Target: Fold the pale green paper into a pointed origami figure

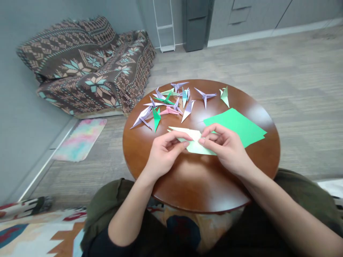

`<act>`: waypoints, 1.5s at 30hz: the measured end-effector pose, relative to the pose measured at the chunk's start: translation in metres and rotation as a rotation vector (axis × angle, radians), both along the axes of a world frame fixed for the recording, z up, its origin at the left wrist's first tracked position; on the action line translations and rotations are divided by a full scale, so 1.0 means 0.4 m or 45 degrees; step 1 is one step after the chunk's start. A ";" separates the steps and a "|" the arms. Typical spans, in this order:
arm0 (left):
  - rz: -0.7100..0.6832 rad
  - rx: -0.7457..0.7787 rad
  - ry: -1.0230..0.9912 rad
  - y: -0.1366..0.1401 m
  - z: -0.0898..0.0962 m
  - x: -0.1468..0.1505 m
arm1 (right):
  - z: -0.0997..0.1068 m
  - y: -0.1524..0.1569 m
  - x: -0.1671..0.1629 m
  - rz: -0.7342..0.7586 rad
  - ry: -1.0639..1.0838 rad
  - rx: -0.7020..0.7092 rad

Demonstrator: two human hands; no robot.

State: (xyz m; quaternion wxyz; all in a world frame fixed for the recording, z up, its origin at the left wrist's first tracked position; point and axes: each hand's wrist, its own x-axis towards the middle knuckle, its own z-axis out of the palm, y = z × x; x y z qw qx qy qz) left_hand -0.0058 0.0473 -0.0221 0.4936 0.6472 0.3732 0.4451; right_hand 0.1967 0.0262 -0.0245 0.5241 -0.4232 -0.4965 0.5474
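Note:
A pale green sheet of folded origami paper (pixel 200 148) is held between my two hands above the near middle of the table. My left hand (pixel 167 151) pinches its left part between thumb and forefinger, with a pointed flap sticking out beyond the fingers. On the other side, my right hand (pixel 226 146) pinches the paper near its centre, fingers curled. Just behind my right hand lie bright green paper sheets (pixel 235 125), partly covered by it. Several folded paper cranes in purple, green and pink, among them a pink crane (pixel 170 111), are grouped behind my left hand.
The round brown wooden table (pixel 193 189) stands before my knees. A pale green crane (pixel 225 97) and a purple crane (pixel 205 96) sit toward its far edge. Beyond are a sofa with a patterned cover (pixel 91 71), a pastel mat (pixel 81 139) and a grey cabinet (pixel 197 26).

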 end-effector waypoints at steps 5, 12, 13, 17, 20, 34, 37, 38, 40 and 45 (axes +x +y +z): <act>-0.203 -0.127 -0.041 0.000 0.009 -0.011 | 0.000 0.000 0.002 -0.026 -0.025 0.080; 0.028 -0.171 -0.085 0.014 0.006 -0.006 | -0.001 -0.013 0.001 -0.053 -0.262 0.311; 0.019 -0.181 -0.105 0.014 0.005 -0.006 | -0.001 -0.014 0.001 -0.047 -0.302 0.352; -0.082 -0.192 -0.168 0.011 -0.003 -0.009 | -0.001 -0.012 0.005 -0.076 -0.498 0.428; -0.108 -0.184 -0.171 0.009 -0.011 -0.011 | 0.001 -0.009 0.006 -0.074 -0.531 0.423; -0.034 -0.106 -0.014 0.001 0.004 -0.008 | 0.011 -0.013 0.004 -0.092 -0.555 0.418; -0.050 -0.103 -0.023 0.003 0.003 -0.007 | 0.008 -0.013 0.004 -0.104 -0.540 0.453; -0.039 -0.100 -0.012 0.004 0.003 -0.007 | 0.006 -0.013 0.004 -0.106 -0.538 0.475; -0.012 -0.085 0.017 0.007 0.004 -0.007 | 0.004 -0.013 0.002 -0.097 -0.539 0.531; 0.087 -0.055 0.030 0.012 0.002 -0.009 | 0.001 -0.016 0.000 -0.099 -0.521 0.585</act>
